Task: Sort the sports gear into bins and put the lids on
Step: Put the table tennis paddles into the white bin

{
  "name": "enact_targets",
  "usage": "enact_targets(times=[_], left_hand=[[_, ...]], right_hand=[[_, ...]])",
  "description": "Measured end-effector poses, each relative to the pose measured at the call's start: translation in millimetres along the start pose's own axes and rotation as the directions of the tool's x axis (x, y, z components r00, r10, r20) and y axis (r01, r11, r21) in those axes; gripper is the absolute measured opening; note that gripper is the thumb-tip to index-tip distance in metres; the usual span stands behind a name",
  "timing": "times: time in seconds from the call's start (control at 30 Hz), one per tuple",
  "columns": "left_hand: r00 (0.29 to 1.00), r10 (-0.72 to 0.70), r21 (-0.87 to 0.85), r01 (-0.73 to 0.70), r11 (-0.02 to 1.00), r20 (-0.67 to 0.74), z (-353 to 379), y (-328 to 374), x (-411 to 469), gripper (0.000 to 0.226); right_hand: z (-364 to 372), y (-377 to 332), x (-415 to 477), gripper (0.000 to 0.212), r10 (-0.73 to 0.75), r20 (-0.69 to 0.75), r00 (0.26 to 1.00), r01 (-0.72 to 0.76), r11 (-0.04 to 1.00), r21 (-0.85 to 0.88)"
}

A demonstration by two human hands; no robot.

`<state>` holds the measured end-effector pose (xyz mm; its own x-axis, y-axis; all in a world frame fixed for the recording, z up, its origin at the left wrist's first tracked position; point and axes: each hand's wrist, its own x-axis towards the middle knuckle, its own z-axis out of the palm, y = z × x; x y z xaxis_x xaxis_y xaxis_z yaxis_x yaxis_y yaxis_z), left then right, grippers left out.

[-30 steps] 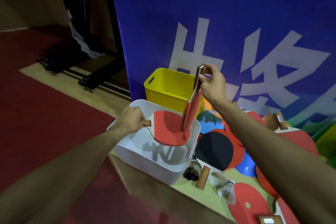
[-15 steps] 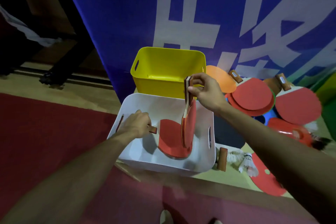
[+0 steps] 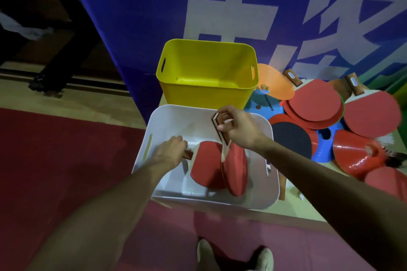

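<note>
A white bin [image 3: 272,134] stands on the floor in front of me, with a yellow bin [image 3: 207,92] behind it. My left hand [image 3: 170,152] grips the handle of a red table-tennis paddle [image 3: 207,165] that lies tilted inside the white bin. My right hand [image 3: 237,128] pinches the handle of a second red paddle [image 3: 236,167], which hangs blade-down on edge inside the same bin, beside the first.
More red paddles [image 3: 312,103], a black-faced paddle [image 3: 291,138], orange [image 3: 276,83] and blue discs [image 3: 323,149] and a red cone [image 3: 356,156] lie heaped right of the bins. A blue banner [image 3: 154,6] rises behind. My shoes [image 3: 264,259] stand on red mat.
Both paddles have sunk lower into the white bin. My view has swung down and right, so the bins now sit in the middle.
</note>
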<state>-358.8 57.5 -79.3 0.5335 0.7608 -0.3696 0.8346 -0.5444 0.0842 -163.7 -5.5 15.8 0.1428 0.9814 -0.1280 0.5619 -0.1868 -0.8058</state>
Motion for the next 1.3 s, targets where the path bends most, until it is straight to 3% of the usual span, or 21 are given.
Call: enact_targets(times=[0.17,0.3,0.47,0.6,0.8,0.9,1.03,1.2,1.3], left_hand=[[0.981,-0.181,-0.357,0.145,0.923,-0.069,-11,-2,-15,0.035],[0.965,-0.215,-0.513,0.111,0.851,-0.149,-21,-13,-39,0.032],[0.943,-0.126,-0.496,-0.046,0.867,-0.308,-28,-15,-71,0.018],[0.936,-0.194,-0.62,-0.033,0.784,-0.295,-32,-10,-81,0.008],[0.944,-0.228,-0.713,-0.01,0.701,-0.238,-27,-8,-89,0.015],[0.944,-0.242,-0.735,-0.001,0.678,-0.224,-30,-5,-94,0.019],[0.95,-0.245,-0.76,0.013,0.649,-0.193,-38,0,-92,0.016],[0.96,-0.202,-0.806,-0.038,0.591,-0.194,-57,25,-76,0.014],[0.962,-0.137,-0.782,-0.104,0.614,-0.235,-74,46,-63,0.011]], right_hand=[[33,8,10,0.036,0.037,0.071,0.997,-0.031,0.996,-0.089],[56,13,16,0.034,0.043,0.111,0.993,-0.029,0.991,-0.129],[83,19,30,0.035,0.016,0.109,0.994,0.006,0.979,-0.205],[103,28,42,0.037,0.018,0.125,0.992,0.016,0.964,-0.266],[108,38,49,0.043,0.004,0.121,0.993,0.034,0.951,-0.309],[102,34,47,0.045,-0.016,0.198,0.98,0.078,0.948,-0.309],[70,23,41,0.045,-0.118,0.331,0.936,0.26,0.866,-0.428],[3,11,16,0.033,-0.175,0.323,0.93,0.301,0.868,-0.396],[-48,9,-1,0.025,-0.159,0.306,0.939,0.28,0.869,-0.409]])
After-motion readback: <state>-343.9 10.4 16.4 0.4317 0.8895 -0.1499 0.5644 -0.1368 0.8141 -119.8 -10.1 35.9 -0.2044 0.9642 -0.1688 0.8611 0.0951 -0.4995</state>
